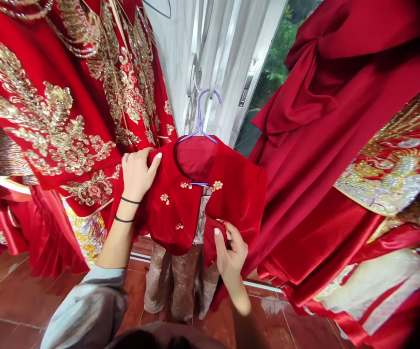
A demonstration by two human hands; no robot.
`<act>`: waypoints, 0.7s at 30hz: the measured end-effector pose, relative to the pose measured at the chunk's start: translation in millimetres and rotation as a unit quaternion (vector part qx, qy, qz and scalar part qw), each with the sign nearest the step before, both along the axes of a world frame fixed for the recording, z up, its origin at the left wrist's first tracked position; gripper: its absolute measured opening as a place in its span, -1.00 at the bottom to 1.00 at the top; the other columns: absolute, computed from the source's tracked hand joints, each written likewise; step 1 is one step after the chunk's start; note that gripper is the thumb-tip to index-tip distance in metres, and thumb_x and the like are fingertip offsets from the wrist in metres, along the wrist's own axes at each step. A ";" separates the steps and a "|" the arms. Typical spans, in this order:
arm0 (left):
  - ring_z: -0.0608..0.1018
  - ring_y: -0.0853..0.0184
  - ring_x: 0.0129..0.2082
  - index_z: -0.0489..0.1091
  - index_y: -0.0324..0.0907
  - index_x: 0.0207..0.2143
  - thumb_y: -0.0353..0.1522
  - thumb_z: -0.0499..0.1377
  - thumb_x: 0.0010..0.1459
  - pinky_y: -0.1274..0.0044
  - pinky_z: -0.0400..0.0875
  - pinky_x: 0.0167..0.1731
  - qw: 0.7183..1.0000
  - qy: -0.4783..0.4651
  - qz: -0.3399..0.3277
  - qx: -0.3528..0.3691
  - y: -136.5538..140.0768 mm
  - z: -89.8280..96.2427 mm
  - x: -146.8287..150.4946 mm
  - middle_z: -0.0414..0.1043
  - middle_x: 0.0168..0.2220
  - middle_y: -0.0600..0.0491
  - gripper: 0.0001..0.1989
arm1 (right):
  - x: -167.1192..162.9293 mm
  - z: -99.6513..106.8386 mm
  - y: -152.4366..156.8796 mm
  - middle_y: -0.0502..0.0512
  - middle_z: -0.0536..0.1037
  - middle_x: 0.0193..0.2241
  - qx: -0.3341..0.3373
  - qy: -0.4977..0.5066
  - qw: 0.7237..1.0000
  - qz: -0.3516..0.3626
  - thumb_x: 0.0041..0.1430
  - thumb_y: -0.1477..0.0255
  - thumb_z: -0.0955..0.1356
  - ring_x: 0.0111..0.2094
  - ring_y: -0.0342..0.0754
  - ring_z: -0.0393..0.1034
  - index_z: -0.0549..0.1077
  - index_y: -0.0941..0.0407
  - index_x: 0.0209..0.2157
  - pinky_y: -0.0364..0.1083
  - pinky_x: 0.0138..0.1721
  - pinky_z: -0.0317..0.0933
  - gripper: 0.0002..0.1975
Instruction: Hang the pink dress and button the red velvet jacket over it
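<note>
Gripping one shoulder of one red jacket (182, 208), the left hand (136, 173) has two black bands (130, 200) on its wrist; the jacket sits mid-view on one purple hanger (199, 116), showing at least four flower clasps (164, 198); the right hand (231, 253) pinches the jacket's front edge.

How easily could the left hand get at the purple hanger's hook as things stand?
Probably yes: the left hand is at the shoulder of the red jacket, and nothing visible blocks the purple hook.

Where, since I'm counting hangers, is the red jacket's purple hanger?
The purple hanger is at the upper middle of the head view, inside the red jacket, its hook above the collar, before the pale door.
</note>
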State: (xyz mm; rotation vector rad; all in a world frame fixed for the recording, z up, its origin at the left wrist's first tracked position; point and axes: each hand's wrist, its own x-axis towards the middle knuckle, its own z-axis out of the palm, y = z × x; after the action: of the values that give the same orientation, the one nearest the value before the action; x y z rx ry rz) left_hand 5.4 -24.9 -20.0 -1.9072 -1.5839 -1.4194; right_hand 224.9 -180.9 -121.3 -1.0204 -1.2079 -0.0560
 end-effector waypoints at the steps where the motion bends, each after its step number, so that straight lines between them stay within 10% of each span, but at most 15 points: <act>1: 0.43 0.01 0.06 0.38 -0.25 0.06 -0.07 -0.04 0.29 0.15 0.13 0.16 0.999 -0.027 0.011 0.046 -5.7 -8.3 4.2 0.45 0.00 -0.26 -0.48 | 3.6 -1.8 0.0 0.06 0.61 -0.46 0.003 -0.003 1.000 -0.011 0.17 0.43 0.39 -0.50 -0.17 0.48 0.54 0.21 -0.24 -0.24 -0.46 0.39 -0.84; 5: 0.34 0.00 0.13 0.32 -0.25 0.05 -0.03 0.11 0.17 0.09 -0.04 0.25 0.983 -0.053 0.017 0.178 -38.6 -72.3 42.1 0.35 0.05 -0.28 -0.45 | 9.2 -5.9 4.1 0.04 0.58 -0.52 -0.014 0.005 1.000 -0.018 0.18 0.39 0.39 -0.55 -0.19 0.45 0.55 0.22 -0.24 -0.24 -0.48 0.39 -0.81; 10: 0.32 -0.11 0.13 0.34 -0.28 0.04 -0.03 0.23 0.09 0.06 0.05 0.15 0.997 0.032 0.003 0.072 -57.3 -141.4 90.7 0.31 0.08 -0.39 -0.39 | 0.2 -4.8 8.8 0.11 0.64 -0.41 -0.045 0.020 0.997 0.056 0.18 0.38 0.38 -0.44 -0.11 0.55 0.55 0.19 -0.22 -0.19 -0.38 0.48 -0.81; 14: 0.45 0.09 -0.11 0.44 -0.20 -0.19 -0.28 0.12 0.25 0.27 0.22 -0.05 0.999 -0.008 -0.029 0.043 -56.3 -139.1 87.9 0.48 -0.17 -0.18 -0.80 | -2.7 -3.7 7.3 0.10 0.64 -0.40 -0.059 0.023 0.995 0.077 0.18 0.40 0.38 -0.44 -0.11 0.56 0.53 0.18 -0.22 -0.19 -0.38 0.48 -0.82; 21: 0.43 -0.04 -0.08 0.40 -0.29 -0.01 -0.08 0.19 0.17 0.23 0.19 -0.13 0.999 0.022 0.018 -0.021 -49.1 -106.9 96.5 0.43 -0.04 -0.30 -0.49 | -7.7 1.8 3.7 0.09 0.64 -0.41 -0.067 0.047 0.992 0.096 0.18 0.36 0.36 -0.44 -0.11 0.55 0.51 0.17 -0.21 -0.19 -0.40 0.46 -0.80</act>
State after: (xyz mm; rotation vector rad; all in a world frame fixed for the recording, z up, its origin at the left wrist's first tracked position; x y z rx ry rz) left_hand 101.9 -74.0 -126.9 -1.9104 -1.6327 -1.3310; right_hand 217.3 -177.2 -119.5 -1.0071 -1.2300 0.2232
